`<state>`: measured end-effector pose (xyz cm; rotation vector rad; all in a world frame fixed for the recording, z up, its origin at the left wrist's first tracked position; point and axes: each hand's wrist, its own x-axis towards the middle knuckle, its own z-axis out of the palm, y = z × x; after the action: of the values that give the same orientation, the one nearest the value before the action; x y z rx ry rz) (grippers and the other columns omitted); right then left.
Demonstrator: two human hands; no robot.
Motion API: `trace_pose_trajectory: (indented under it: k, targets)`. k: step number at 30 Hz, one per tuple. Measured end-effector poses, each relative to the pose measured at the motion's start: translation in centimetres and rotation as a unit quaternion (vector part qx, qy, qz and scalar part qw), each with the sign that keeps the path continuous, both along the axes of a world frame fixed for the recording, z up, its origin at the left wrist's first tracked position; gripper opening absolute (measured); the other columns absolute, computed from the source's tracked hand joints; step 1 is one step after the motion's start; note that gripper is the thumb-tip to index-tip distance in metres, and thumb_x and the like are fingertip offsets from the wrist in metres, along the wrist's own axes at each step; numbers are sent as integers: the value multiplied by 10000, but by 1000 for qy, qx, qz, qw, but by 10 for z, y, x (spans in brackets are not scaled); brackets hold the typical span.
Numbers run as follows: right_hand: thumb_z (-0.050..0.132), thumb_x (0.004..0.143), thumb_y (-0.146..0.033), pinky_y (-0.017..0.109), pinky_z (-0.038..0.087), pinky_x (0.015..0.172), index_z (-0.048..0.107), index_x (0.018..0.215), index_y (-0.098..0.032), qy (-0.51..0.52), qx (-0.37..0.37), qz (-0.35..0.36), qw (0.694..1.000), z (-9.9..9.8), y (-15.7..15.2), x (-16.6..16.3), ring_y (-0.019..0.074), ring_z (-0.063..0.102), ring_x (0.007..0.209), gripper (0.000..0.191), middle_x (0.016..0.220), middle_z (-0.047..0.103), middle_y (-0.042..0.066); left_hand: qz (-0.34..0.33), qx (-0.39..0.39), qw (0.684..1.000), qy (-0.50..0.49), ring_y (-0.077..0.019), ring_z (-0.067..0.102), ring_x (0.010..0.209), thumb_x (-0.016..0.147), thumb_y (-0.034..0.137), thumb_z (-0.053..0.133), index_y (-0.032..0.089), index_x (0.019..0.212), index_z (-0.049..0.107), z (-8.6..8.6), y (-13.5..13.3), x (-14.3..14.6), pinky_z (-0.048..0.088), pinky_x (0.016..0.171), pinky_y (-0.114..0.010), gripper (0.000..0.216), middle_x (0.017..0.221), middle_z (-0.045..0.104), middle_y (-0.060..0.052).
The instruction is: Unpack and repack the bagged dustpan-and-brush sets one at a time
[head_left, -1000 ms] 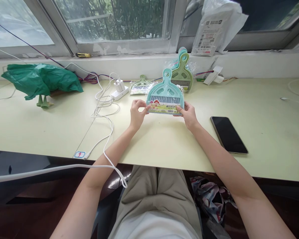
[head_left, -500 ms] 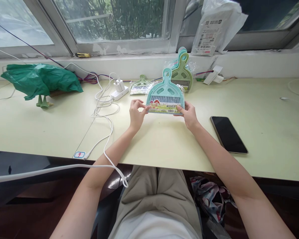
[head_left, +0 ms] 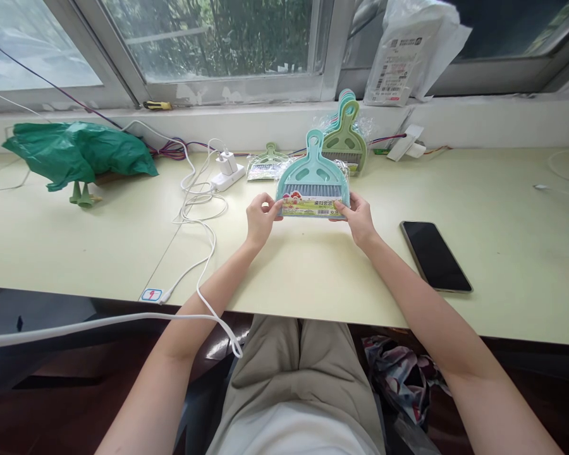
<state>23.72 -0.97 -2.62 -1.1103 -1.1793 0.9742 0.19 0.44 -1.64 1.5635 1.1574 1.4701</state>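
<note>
A light blue dustpan and brush set [head_left: 313, 174] with a printed label across its front is held upright above the table, its handle pointing up. My left hand [head_left: 262, 218] pinches its lower left corner between thumb and fingers. On the lower right corner, my right hand [head_left: 358, 218] grips with the thumb in front and the fingers behind. Behind it, a row of similar sets with a green dustpan [head_left: 345, 136] in front leans near the wall. Another small green set [head_left: 268, 161] in clear wrap lies to the left.
A green plastic bag [head_left: 76, 151] sits at the far left. White cables run from a power strip [head_left: 228, 178] across the table [head_left: 294, 272]. To the right lies a black phone [head_left: 436, 256]. A box cutter [head_left: 157, 105] and a white package [head_left: 403, 60] are on the sill.
The blue dustpan set has shifted slightly left in my hands. My left fingers have drawn in closer around its corner.
</note>
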Motion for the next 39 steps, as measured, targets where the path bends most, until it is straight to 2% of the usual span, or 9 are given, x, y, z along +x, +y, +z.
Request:
trace_pose_trajectory:
  k: [6, 8, 11, 17, 19, 23, 29, 33, 39]
  targets:
    - [756, 646, -575, 448, 643, 711, 599, 1092, -247, -12, 9, 10, 1000, -1, -1, -3, 275, 642, 1008, 576, 1161, 653, 68, 16, -11, 999, 38, -33, 555, 460, 766, 337, 671, 222, 908, 424, -3, 2, -3, 438, 353, -151, 307, 874, 524, 32]
    - [757, 647, -572, 439, 644, 697, 598, 1096, -248, -12, 8, 10, 1000, -3, 0, -3, 268, 645, 987, 576, 1146, 655, 65, 16, 3, 997, 69, -19, 531, 458, 796, 285, 616, 232, 933, 456, -3, 1, -3, 411, 369, -142, 218, 907, 548, 25]
    - [758, 651, -557, 422, 643, 678, 598, 1090, -242, -11, 8, 9, 1000, -5, 1, -4, 260, 649, 959, 563, 1112, 656, 66, 20, 31, 993, 111, -28, 499, 480, 819, 213, 540, 225, 865, 520, -3, -1, -2, 449, 448, -178, 51, 895, 558, 19]
    - [740, 656, -586, 422, 642, 690, 585, 1109, -248, -26, 20, 9, 999, -6, 2, -5, 260, 636, 978, 586, 1125, 638, 65, 41, 57, 986, 153, -113, 526, 680, 761, 114, 515, 197, 659, 613, -6, 0, 2, 495, 604, -243, 164, 846, 516, -30]
    - [734, 655, -597, 442, 639, 711, 585, 1111, -248, -27, 18, 9, 999, -6, 1, -5, 266, 631, 990, 593, 1134, 632, 69, 43, 57, 986, 152, -128, 536, 724, 750, 106, 519, 195, 647, 636, -7, 0, 3, 495, 627, -253, 180, 847, 503, -37]
    - [743, 639, -601, 458, 634, 732, 585, 1104, -247, -19, 9, 9, 1000, -5, 1, -5, 270, 626, 1005, 605, 1132, 632, 69, 42, 55, 986, 151, -124, 531, 714, 756, 89, 500, 208, 700, 675, -5, -2, 3, 493, 658, -269, 219, 874, 501, -34]
    - [747, 631, -604, 419, 638, 702, 591, 1091, -251, -12, 4, 3, 1000, -5, 1, -5, 264, 633, 1000, 600, 1102, 648, 56, 27, 74, 980, 183, -173, 577, 908, 767, 98, 540, 230, 873, 695, -2, -3, 2, 507, 776, -298, 230, 943, 511, -48]
    - [732, 665, -580, 408, 638, 678, 584, 1080, -249, -23, 11, 4, 1000, -7, 2, -4, 256, 635, 980, 552, 1091, 647, 54, 10, 83, 977, 197, -193, 571, 987, 788, 105, 534, 247, 933, 681, -2, -4, 2, 520, 748, -290, 251, 988, 503, -56]
    - [733, 674, -557, 424, 638, 707, 583, 1074, -247, -23, 16, -3, 1000, -7, 3, -3, 253, 639, 960, 528, 1094, 643, 60, -4, 76, 962, 264, -170, 574, 918, 789, 126, 577, 289, 1043, 670, -1, -7, 3, 528, 739, -286, 316, 1073, 460, -57]
